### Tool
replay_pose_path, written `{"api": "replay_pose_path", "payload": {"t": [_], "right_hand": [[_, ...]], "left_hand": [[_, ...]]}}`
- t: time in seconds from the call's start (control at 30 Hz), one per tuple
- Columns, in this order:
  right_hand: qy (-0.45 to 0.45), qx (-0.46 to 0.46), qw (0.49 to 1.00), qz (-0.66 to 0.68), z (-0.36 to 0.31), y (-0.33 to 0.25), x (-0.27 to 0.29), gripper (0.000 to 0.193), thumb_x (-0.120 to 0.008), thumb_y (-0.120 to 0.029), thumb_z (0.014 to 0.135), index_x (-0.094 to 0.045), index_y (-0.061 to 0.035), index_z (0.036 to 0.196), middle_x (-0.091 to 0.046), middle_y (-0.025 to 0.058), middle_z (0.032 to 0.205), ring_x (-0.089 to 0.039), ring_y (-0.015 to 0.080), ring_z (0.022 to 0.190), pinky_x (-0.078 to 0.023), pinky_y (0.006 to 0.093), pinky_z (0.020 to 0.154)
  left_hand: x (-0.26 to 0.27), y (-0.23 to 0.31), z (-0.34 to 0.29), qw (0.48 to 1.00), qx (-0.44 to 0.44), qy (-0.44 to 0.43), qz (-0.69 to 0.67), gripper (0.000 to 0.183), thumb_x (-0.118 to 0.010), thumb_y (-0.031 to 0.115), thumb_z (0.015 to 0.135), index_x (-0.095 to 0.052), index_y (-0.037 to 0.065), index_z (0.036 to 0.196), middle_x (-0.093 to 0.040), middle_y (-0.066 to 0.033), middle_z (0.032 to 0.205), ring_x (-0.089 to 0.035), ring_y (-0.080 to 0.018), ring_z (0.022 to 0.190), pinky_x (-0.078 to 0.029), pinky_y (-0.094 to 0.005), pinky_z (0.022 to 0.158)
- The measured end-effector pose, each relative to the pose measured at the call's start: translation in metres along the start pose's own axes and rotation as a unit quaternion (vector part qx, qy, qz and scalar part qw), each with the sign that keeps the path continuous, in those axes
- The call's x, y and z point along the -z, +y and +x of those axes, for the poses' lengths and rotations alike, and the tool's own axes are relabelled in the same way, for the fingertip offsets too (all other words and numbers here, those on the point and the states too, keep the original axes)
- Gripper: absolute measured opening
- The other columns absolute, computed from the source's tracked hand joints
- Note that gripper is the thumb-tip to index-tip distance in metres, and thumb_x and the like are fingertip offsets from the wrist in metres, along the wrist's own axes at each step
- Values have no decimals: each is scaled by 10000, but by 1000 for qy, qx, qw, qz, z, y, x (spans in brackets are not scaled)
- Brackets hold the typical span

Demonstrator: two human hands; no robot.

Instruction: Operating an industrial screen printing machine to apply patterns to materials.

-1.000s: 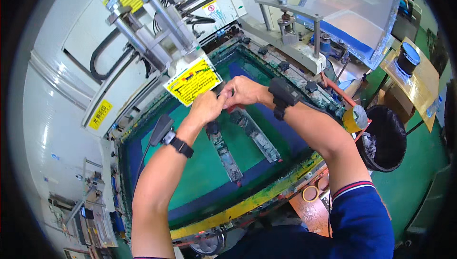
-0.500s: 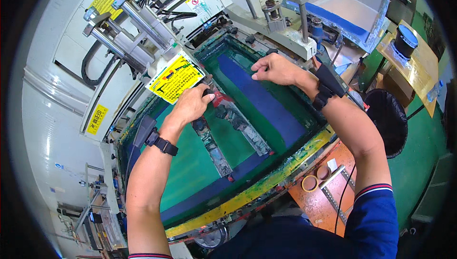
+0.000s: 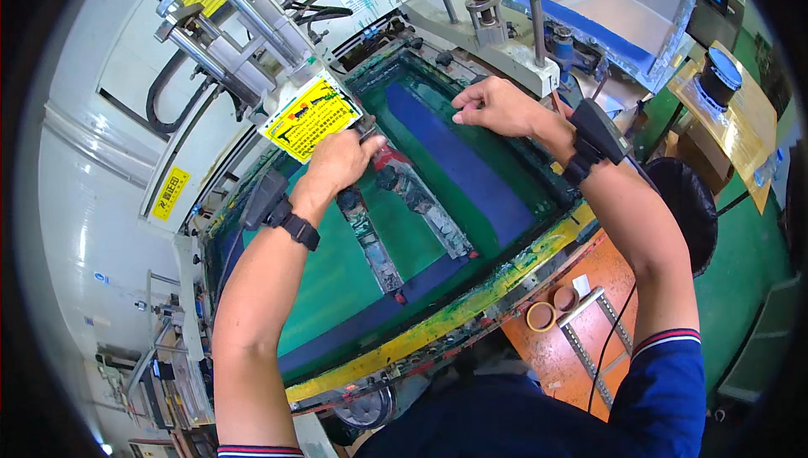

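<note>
My left hand (image 3: 338, 160) is closed at the print head, just below its yellow label (image 3: 311, 119). Its fingers curl around a small dark metal part there, mostly hidden by the hand. Two ink-smeared squeegee bars (image 3: 433, 210) reach from the head toward me over the green mesh of the framed printing screen (image 3: 412, 247). Above the screen's far right side is my right hand (image 3: 498, 108), its fingers curled and thumb near the index finger. I see nothing held in it. Beneath it runs a blue strip (image 3: 459, 163) along the mesh.
Metal cylinders (image 3: 252, 16) rise behind the label. A clamp bracket (image 3: 488, 12) stands at the far right edge. To the right are a black-lined bin (image 3: 682, 205) and a dark tub (image 3: 720, 75) on a board. Tape rolls (image 3: 541, 316) lie on an orange surface near me.
The whole view has shifted a little. My left hand stays at the print head, its fingers now slightly higher around the part. My right hand remains over the screen, a little farther right.
</note>
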State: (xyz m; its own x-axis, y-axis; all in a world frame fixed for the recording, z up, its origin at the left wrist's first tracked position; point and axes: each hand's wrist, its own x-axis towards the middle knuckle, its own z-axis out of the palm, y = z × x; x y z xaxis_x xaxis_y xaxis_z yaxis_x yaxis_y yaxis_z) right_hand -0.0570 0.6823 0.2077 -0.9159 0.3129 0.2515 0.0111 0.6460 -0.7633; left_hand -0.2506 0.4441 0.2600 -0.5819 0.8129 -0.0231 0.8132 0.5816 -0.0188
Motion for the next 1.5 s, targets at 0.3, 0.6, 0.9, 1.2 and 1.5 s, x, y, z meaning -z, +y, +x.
{"api": "replay_pose_path", "payload": {"t": [0.3, 0.6, 0.9, 1.2, 1.5], "right_hand": [[-13, -16, 1000, 10, -13, 1, 13, 338, -769, -249, 891, -729, 14, 1099, -736, 79, 898, -652, 137, 827, -525, 320, 773], [13, -55, 997, -60, -2, -47, -1, 379, -783, -282, 851, -740, 32, 1060, -747, 122, 889, -684, 179, 811, -539, 339, 758], [31, -75, 989, -124, 13, -89, -21, 364, -779, -291, 858, -747, 4, 1068, -748, 131, 915, -688, 208, 838, -537, 354, 776], [-18, -35, 987, -154, 80, -50, -32, 323, -759, -333, 846, -761, -67, 1030, -748, 145, 928, -704, 261, 850, -541, 391, 796], [-58, 65, 987, -136, 210, 4, -69, 293, -741, -285, 858, -736, -12, 961, -730, 120, 815, -663, 221, 717, -535, 391, 713]], "left_hand": [[0, 1, -10, 999, -34, 17, -5, 495, -648, 435, 919, -695, -20, 1106, -687, -296, 1064, -649, -448, 1037, -505, -513, 910], [10, -7, -19, 994, -102, 21, -24, 392, -700, 203, 887, -631, 5, 1219, -689, -250, 1093, -647, -412, 1085, -511, -476, 929], [-9, -25, -6, 991, -96, 18, -90, 423, -648, 284, 939, -620, 12, 1262, -704, -224, 1107, -664, -420, 1054, -525, -494, 913], [-4, -16, -18, 989, -132, 35, -63, 287, -695, 226, 890, -668, 5, 1071, -692, -264, 1052, -661, -428, 1032, -515, -504, 887], [-6, -17, -17, 980, -164, 81, -74, 359, -750, 135, 826, -666, 22, 1157, -671, -213, 1059, -625, -411, 1054, -497, -464, 920]]}}
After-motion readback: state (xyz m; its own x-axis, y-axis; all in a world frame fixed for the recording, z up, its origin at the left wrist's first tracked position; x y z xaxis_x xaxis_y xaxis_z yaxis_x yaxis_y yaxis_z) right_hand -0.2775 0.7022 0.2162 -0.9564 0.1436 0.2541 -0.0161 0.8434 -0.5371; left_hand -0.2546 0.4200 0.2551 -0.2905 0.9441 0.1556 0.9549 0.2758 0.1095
